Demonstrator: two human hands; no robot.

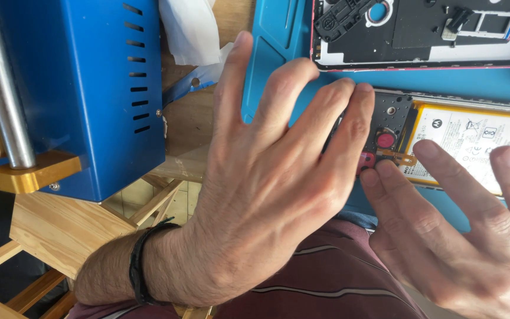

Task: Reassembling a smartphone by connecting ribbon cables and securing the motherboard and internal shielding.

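The left hand (267, 177) lies flat with fingers spread, gripping nothing, its fingertips touching the near-left end of an opened phone (444, 142) on the blue mat (278, 35). The right hand (461, 236), also open and empty, touches the phone's battery (473, 139). A blue metal machine (84, 88) stands far left.

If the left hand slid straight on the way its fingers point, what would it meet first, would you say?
Probably the opened phone's dark inner board with the round red part: the left hand has its fingertips already at that board's edge, though height above it is unclear.
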